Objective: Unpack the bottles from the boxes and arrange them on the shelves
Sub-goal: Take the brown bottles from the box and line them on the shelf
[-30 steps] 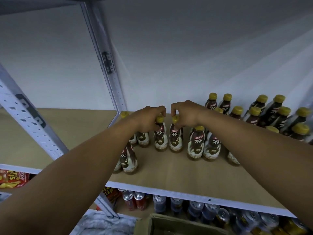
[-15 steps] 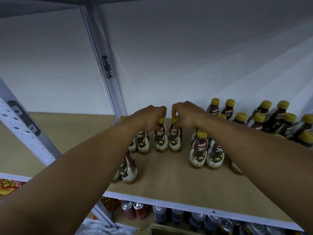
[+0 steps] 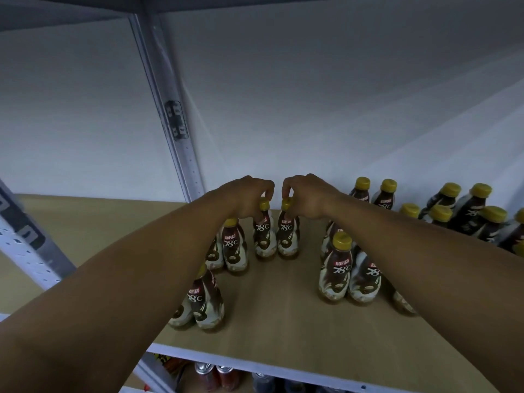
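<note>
Since a second ago both held bottles had slid toward the far wall, opening a wider gap from the pair of bottles [image 3: 350,275] on the near right. The left hand [image 3: 246,198] pinched the yellow cap of the left bottle [image 3: 264,236], and the right hand [image 3: 309,197] pinched the cap of the right bottle [image 3: 287,236]. The hands were close together, their knuckles just apart. The two bottles stood upright, side by side, in the middle of the brown shelf [image 3: 283,321]. Whether their bases rested on the board or hung just above it could not be told. One more bottle [image 3: 234,248] stood just to their left, and another pair [image 3: 204,304] stood nearer, partly hidden by the left forearm. A cluster of yellow-capped bottles [image 3: 453,211] filled the far right. Cans [image 3: 215,378] showed on the level below.
</note>
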`<state>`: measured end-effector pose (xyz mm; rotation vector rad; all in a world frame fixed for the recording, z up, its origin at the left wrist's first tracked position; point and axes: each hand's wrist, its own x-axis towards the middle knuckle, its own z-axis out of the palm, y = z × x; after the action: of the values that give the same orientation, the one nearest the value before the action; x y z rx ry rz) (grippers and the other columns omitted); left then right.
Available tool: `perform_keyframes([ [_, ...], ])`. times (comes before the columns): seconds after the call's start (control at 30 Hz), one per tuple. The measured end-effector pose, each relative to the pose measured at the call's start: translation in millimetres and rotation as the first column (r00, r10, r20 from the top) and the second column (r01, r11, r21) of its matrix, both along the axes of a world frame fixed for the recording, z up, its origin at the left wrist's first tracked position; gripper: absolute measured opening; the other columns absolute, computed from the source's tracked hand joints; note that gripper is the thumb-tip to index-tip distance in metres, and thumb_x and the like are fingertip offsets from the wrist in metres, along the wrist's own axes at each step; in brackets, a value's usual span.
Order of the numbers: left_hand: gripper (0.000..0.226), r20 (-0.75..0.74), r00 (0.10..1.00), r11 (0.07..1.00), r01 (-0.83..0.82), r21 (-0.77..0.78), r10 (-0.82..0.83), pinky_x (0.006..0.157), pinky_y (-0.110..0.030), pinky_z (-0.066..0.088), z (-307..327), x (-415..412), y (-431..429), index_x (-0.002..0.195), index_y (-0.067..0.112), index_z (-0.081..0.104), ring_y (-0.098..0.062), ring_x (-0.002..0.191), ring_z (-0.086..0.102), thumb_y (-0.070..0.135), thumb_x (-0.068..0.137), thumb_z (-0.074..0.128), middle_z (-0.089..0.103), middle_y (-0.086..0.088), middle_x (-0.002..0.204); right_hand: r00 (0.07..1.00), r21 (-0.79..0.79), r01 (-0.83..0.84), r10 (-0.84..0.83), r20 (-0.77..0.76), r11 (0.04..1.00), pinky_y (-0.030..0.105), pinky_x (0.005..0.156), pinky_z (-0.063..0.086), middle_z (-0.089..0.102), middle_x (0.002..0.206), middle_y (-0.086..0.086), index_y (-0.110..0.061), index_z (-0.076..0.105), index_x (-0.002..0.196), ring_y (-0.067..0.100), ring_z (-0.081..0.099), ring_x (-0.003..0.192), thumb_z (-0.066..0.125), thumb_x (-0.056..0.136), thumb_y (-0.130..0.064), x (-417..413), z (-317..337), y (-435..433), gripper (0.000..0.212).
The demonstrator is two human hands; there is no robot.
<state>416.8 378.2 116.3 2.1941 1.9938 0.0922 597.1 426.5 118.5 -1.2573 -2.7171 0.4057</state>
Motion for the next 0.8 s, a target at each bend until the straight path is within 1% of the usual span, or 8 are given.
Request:
perform_keyframes([
  [0.07,0.048,-0.002,1.000,1.000,0.003,-0.015,-0.003,0.079,-0.041,0.053,2.4,-5.6,3.0,0.108,0.029,0.052,-0.023,0.091,0.058,0.026,0.074,0.086,0.059,0.001,0.097,1.000,-0.008,-0.008,0.008,-0.026,1.000,0.027,0.062,0.036,0.051,0.105,-0.006,-0.024,0.058,0.112,0.019,0.051,0.098,0.084,0.078,-0.030,-3.3,-1.9,4.6,0.043],
  [0.13,0.046,-0.002,1.000,1.000,0.009,-0.021,-0.009,0.081,-0.043,0.054,4.1,-11.4,4.7,0.108,0.026,0.054,-0.023,0.091,0.059,0.026,0.074,0.086,0.061,0.000,0.097,0.999,-0.020,-0.010,0.009,-0.051,1.000,0.030,0.069,0.042,0.052,0.104,-0.006,-0.026,0.057,0.108,0.019,0.053,0.098,0.085,0.077,-0.029,-7.7,-3.5,8.9,0.042],
  [0.23,0.047,0.010,1.000,1.000,0.009,-0.015,-0.009,0.079,-0.040,0.052,4.3,-21.7,6.6,0.112,0.022,0.056,-0.023,0.093,0.058,0.025,0.076,0.085,0.063,-0.003,0.102,0.997,-0.029,-0.008,0.006,-0.076,1.000,0.034,0.079,0.051,0.057,0.106,-0.004,-0.029,0.056,0.103,0.020,0.057,0.098,0.086,0.075,-0.030,-15.7,-6.0,13.5,0.042],
  [0.3,0.047,0.026,1.000,1.000,0.004,-0.012,-0.004,0.079,-0.039,0.052,3.8,-29.1,7.5,0.112,0.023,0.056,-0.024,0.095,0.058,0.025,0.076,0.086,0.063,-0.004,0.105,0.995,-0.036,-0.011,0.008,-0.098,0.999,0.036,0.083,0.054,0.060,0.108,-0.003,-0.030,0.057,0.102,0.020,0.059,0.096,0.087,0.074,-0.029,-21.3,-7.3,16.4,0.041],
  [0.43,0.046,0.052,0.999,1.000,-0.006,0.001,0.006,0.082,-0.041,0.052,2.1,-44.9,8.9,0.112,0.021,0.057,-0.025,0.097,0.060,0.024,0.076,0.086,0.065,-0.004,0.107,0.990,-0.050,-0.025,0.018,-0.141,0.998,0.035,0.083,0.054,0.063,0.106,-0.002,-0.030,0.058,0.099,0.021,0.061,0.095,0.088,0.072,-0.026,-34.4,-9.4,21.3,0.040],
  [0.6,0.046,0.097,0.995,1.000,-0.019,0.004,0.018,0.079,-0.036,0.050,0.5,-65.1,11.8,0.112,0.020,0.056,-0.024,0.098,0.059,0.022,0.077,0.086,0.063,-0.003,0.108,0.982,-0.052,-0.041,0.031,-0.188,0.998,0.038,0.087,0.054,0.062,0.100,-0.005,-0.029,0.060,0.097,0.021,0.064,0.092,0.087,0.074,-0.024,-51.5,-12.6,28.3,0.037],
  [0.8,0.045,0.177,0.984,0.998,-0.042,0.035,0.035,0.083,-0.040,0.052,-5.7,-89.4,18.6,0.111,0.020,0.057,-0.025,0.100,0.062,0.020,0.077,0.087,0.068,-0.005,0.107,0.975,-0.028,-0.052,0.045,-0.216,0.998,0.036,0.084,0.053,0.059,0.096,-0.005,-0.027,0.060,0.099,0.021,0.061,0.091,0.086,0.076,-0.022,-72.5,-18.1,40.3,0.035],
])
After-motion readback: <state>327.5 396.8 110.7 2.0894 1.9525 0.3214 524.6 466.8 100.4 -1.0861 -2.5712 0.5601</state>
